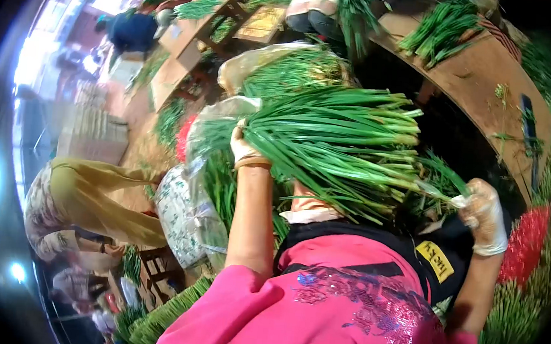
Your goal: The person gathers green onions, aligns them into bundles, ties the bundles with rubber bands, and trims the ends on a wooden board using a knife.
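Observation:
A large bunch of garlic chives [336, 138] lies across the middle of the head view, its green leaves to the left and its pale cut ends to the right. My left hand [246, 149], in a thin pale glove, is closed around the leafy end. On the right, my right hand [484, 217], in a whitish glove, is closed with fingertips pinched together at a pale, thin strand of chive [441, 193] that stretches toward the bunch's stem ends. Its far fingers are partly hidden.
Behind the bunch is an open plastic-lined sack [232, 65] of chives. A curved wooden table [489, 92] at right bears another bunch [442, 30] and a dark long tool [529, 134]. A red net bag [525, 246] is near my right arm. A bent-over person [92, 203] is at left.

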Motion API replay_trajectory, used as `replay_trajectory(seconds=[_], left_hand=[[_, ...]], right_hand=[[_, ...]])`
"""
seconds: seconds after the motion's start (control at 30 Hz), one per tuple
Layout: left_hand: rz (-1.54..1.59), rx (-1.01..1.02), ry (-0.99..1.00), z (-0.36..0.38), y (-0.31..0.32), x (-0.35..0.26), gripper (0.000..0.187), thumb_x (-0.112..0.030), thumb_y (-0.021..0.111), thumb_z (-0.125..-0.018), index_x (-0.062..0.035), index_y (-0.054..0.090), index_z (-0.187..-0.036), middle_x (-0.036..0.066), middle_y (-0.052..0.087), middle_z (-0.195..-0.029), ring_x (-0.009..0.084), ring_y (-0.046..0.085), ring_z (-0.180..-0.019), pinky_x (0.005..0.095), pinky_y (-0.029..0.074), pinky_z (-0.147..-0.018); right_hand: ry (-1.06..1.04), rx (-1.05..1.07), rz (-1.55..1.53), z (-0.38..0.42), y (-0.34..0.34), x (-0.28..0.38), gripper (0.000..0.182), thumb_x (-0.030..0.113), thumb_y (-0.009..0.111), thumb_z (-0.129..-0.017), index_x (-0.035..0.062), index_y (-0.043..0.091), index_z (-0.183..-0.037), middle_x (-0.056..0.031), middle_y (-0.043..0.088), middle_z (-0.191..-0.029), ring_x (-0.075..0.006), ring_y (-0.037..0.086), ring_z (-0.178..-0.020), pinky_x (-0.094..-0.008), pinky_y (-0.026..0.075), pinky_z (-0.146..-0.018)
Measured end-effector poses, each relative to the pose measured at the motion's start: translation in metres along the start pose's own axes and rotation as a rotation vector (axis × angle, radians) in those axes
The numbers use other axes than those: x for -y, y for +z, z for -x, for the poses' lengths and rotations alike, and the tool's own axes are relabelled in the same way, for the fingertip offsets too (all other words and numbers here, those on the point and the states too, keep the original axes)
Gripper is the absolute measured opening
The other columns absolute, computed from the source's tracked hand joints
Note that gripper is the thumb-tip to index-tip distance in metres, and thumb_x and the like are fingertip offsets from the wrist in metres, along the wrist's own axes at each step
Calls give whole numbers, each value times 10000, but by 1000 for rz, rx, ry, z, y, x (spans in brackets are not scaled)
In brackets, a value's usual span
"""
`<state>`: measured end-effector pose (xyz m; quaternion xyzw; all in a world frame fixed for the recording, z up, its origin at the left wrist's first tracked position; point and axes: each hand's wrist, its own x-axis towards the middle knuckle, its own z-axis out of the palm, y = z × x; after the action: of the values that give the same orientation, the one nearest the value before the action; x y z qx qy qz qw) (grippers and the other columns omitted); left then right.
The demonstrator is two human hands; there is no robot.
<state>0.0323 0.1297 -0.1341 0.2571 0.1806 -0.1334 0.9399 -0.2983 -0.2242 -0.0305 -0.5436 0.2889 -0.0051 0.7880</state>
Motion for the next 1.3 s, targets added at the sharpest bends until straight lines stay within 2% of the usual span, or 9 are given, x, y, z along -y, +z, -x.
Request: replay_trajectory(seconds=[0.1, 0.2, 0.27, 0.37, 0.5, 0.67, 0.87, 1.07, 1.3], left_hand=[[5, 282, -131, 6, -32, -3, 500, -286, 526, -711, 18, 558, -1108, 194, 603, -1085, 366, 557, -989, 495, 412, -925], [41, 253, -137, 5, -41, -2, 502, -306, 503, -714, 5, 573, -1103, 215, 569, -1147, 391, 528, -1043, 521, 381, -951], [53, 218, -139, 10, -35, 0, 504, -317, 479, -729, 0, 566, -1111, 213, 568, -1146, 390, 524, -1041, 527, 386, -940], [-36, -45, 25, 22, -12, 8, 582, -329, 460, -748, 26, 503, -1208, 210, 552, -1174, 372, 531, -1040, 495, 400, -932], [-63, 34, 5, 19, -15, 10, 564, -325, 463, -749, 25, 518, -1189, 207, 567, -1150, 370, 541, -1021, 494, 410, -919], [155, 358, -209, -1, -46, 2, 505, -334, 461, -740, 2, 569, -1103, 205, 568, -1150, 385, 530, -1031, 513, 403, -927], [151, 240, -160, 2, -48, 7, 665, -298, 435, -695, 16, 450, -1281, 204, 551, -1177, 357, 517, -1055, 466, 385, -960], [133, 193, -143, 14, -33, 17, 571, -291, 453, -725, -21, 523, -1224, 184, 585, -1124, 360, 541, -1015, 505, 409, -921], [-63, 56, -48, 33, 14, 10, 434, -316, 455, -806, -41, 572, -1120, 178, 585, -1124, 354, 542, -1025, 523, 402, -920]], right_hand=[[-282, -276, -267, 20, -61, -6, 93, 101, 572, -813, 77, 498, -761, 6, 483, -575, -50, 408, -414, -191, 305, -372], [-161, -657, 1456, 22, -75, -11, 274, 85, 568, -800, 40, 594, -1069, -18, 543, -562, -108, 514, -480, -278, 410, -463], [-100, -509, 795, 19, -42, -11, 363, 78, 588, -766, 91, 602, -1128, -117, 629, -704, -259, 598, -604, -349, 469, -600], [-698, -334, 1214, -7, 0, -36, 216, 179, 634, -771, 39, 649, -935, -121, 628, -940, -278, 604, -862, -329, 474, -755], [-311, -171, 327, -95, 18, -113, 415, 268, 608, -846, -2, 539, -1153, -85, 605, -1083, -191, 566, -976, -312, 441, -840], [-46, 138, -500, -150, 20, -193, 210, 230, 495, -879, 98, 593, -1009, -25, 631, -937, -148, 598, -852, -324, 505, -715], [-480, -363, -885, -87, -97, -67, 259, 227, 502, -922, -8, 575, -1001, 17, 517, -649, -4, 415, -487, -145, 329, -402], [133, -148, -146, -73, 4, -93, 243, 203, 504, -889, 88, 596, -1082, -2, 632, -957, -96, 548, -703, -243, 444, -613], [-483, 70, 160, -42, 66, -10, 95, 166, 608, -841, 102, 664, -883, 42, 576, -753, -56, 477, -613, -236, 401, -514]])
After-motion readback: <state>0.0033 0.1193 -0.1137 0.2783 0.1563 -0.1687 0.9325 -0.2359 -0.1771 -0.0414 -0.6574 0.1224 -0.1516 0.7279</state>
